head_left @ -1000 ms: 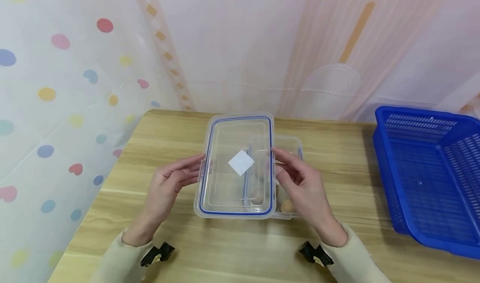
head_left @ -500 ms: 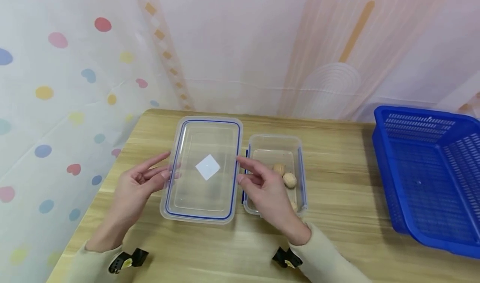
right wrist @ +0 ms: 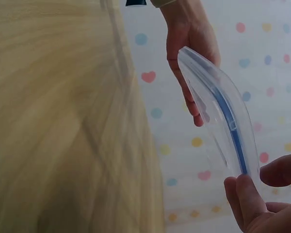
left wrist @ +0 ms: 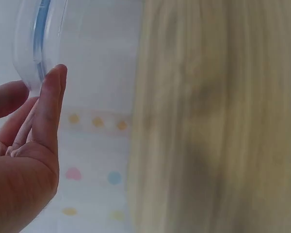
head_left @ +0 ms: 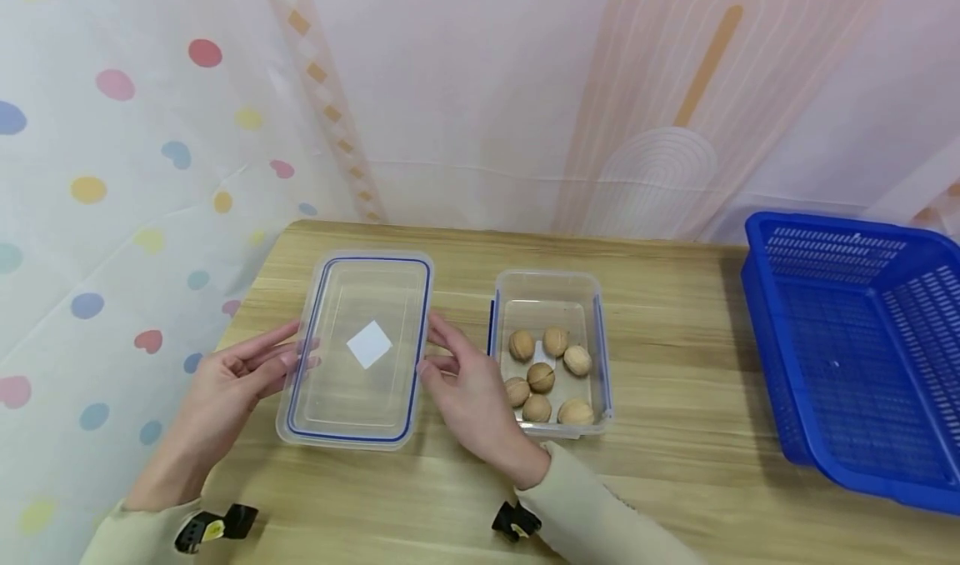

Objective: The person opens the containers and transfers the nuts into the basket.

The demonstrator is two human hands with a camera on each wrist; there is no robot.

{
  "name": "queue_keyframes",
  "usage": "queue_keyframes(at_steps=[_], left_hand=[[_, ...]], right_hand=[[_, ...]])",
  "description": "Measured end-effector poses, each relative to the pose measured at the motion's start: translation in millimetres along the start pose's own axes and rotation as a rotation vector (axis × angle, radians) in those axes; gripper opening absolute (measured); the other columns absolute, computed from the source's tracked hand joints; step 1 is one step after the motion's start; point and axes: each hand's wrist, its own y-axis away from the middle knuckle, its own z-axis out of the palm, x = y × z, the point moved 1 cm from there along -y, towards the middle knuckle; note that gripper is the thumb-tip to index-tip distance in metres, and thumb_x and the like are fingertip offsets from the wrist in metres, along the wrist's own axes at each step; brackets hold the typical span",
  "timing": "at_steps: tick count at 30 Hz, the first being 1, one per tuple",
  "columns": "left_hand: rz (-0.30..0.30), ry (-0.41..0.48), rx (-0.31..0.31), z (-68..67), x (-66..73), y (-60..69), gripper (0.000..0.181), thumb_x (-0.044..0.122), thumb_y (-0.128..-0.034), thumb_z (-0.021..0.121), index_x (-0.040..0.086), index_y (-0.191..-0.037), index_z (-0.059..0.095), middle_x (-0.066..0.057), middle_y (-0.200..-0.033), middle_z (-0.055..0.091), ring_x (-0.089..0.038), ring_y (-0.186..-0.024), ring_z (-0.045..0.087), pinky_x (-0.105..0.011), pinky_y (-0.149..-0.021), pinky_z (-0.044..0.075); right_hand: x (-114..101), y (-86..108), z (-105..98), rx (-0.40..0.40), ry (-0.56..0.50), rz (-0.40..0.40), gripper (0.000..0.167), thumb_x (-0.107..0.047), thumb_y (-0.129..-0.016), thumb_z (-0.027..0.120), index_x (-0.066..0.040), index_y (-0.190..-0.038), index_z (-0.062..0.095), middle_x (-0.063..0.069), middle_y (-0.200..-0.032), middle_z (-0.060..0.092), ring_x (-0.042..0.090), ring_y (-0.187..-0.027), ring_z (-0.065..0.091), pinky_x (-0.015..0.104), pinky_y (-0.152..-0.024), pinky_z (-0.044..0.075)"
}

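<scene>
One white label (head_left: pixel 369 345) on lid (head_left: pixel 354 397)

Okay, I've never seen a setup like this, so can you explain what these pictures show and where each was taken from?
There's no machine: a person works with two bare hands. The wide pictures come from a head camera looking down; the two close ones come from wrist cameras. The left hand and right hand hold a clear, blue-lined lid by opposite sides, above a wooden table. On the table, an open clear box holds walnuts; farther right stands a blue basket.
</scene>
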Motion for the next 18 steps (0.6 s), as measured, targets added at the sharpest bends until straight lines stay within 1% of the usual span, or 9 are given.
queue_keyframes(at_steps=[4, 6, 7, 9, 12, 13, 14, 16, 18], left_hand=[[-0.042, -0.037, 0.007, -9.4, -8.6, -1.6, 0.047, 0.005, -0.1037, 0.062, 0.003, -0.149, 0.054, 0.008, -0.127, 0.072, -0.011, -0.105, 0.073, -0.025, -0.088, 0.056], [-0.078, -0.100, 0.022, -14.0, -13.5, -3.0, 0.048, 0.009, -0.1034, 0.065, 0.003, -0.150, 0.054, 0.013, -0.126, 0.071, -0.006, -0.105, 0.072, -0.022, -0.087, 0.057], [-0.095, -0.134, 0.026, -16.0, -15.9, -3.9, 0.049, 0.011, -0.1033, 0.065, 0.002, -0.150, 0.053, 0.016, -0.126, 0.070, -0.005, -0.105, 0.072, -0.021, -0.087, 0.057], [-0.125, -0.199, 0.034, -19.5, -20.2, -5.9, 0.052, 0.014, -0.1029, 0.067, 0.000, -0.150, 0.052, 0.020, -0.125, 0.068, -0.001, -0.106, 0.070, -0.020, -0.086, 0.057], [-0.163, -0.258, 0.037, -22.1, -24.1, -9.4, 0.056, 0.016, -0.1020, 0.069, -0.004, -0.151, 0.049, 0.022, -0.122, 0.067, 0.002, -0.106, 0.068, -0.020, -0.085, 0.058], [-0.170, -0.256, 0.035, -22.3, -25.6, -10.8, 0.057, 0.015, -0.1018, 0.069, -0.005, -0.151, 0.047, 0.021, -0.121, 0.068, 0.001, -0.106, 0.069, -0.021, -0.085, 0.058], [-0.176, -0.256, 0.034, -22.2, -26.6, -12.1, 0.058, 0.014, -0.1018, 0.069, -0.007, -0.151, 0.047, 0.020, -0.120, 0.068, 0.001, -0.106, 0.069, -0.022, -0.085, 0.059], [-0.180, -0.277, 0.025, -21.8, -28.8, -14.9, 0.058, 0.013, -0.1020, 0.068, -0.008, -0.151, 0.046, 0.018, -0.121, 0.069, 0.001, -0.105, 0.069, -0.023, -0.085, 0.059], [-0.184, -0.316, 0.016, -20.4, -31.2, -17.9, 0.057, 0.013, -0.1026, 0.067, -0.008, -0.151, 0.046, 0.009, -0.124, 0.070, 0.001, -0.104, 0.069, -0.024, -0.085, 0.059]], right_hand=[[6, -0.5, 11, -0.016, 0.047, 0.043, 0.062, 0.000, -0.100, 0.061, -0.003, -0.158, 0.040, 0.019, -0.148, 0.057, 0.026, -0.109, 0.072, 0.023, -0.088, 0.058], [9, -0.9, 16, -0.036, 0.078, 0.077, 0.066, -0.001, -0.099, 0.062, -0.005, -0.160, 0.036, 0.017, -0.153, 0.052, 0.020, -0.107, 0.072, 0.020, -0.083, 0.057], [10, -1.3, 17, -0.051, 0.088, 0.102, 0.069, -0.002, -0.099, 0.062, -0.006, -0.162, 0.032, 0.017, -0.152, 0.054, 0.017, -0.100, 0.073, 0.019, -0.077, 0.058], [12, -1.8, 20, -0.080, 0.110, 0.144, 0.073, -0.003, -0.099, 0.062, -0.007, -0.163, 0.027, 0.015, -0.155, 0.050, 0.009, -0.096, 0.072, 0.018, -0.071, 0.057], [17, -3.0, 22, -0.121, 0.120, 0.201, 0.077, -0.005, -0.099, 0.062, -0.007, -0.165, 0.021, 0.017, -0.153, 0.052, 0.008, -0.091, 0.072, 0.022, -0.063, 0.056], [18, -3.4, 22, -0.131, 0.122, 0.218, 0.078, -0.006, -0.099, 0.062, -0.006, -0.165, 0.020, 0.018, -0.150, 0.054, 0.009, -0.092, 0.073, 0.023, -0.064, 0.056], [19, -3.7, 23, -0.138, 0.128, 0.228, 0.078, -0.006, -0.099, 0.062, -0.005, -0.165, 0.019, 0.019, -0.151, 0.053, 0.010, -0.101, 0.072, 0.022, -0.070, 0.057], [21, -4.5, 23, -0.148, 0.137, 0.242, 0.079, -0.007, -0.099, 0.062, -0.003, -0.165, 0.018, 0.022, -0.146, 0.056, 0.016, -0.107, 0.072, 0.024, -0.076, 0.059], [23, -5.7, 23, -0.148, 0.131, 0.259, 0.081, -0.007, -0.098, 0.062, -0.001, -0.164, 0.017, 0.023, -0.138, 0.063, 0.020, -0.109, 0.072, 0.025, -0.082, 0.058]])
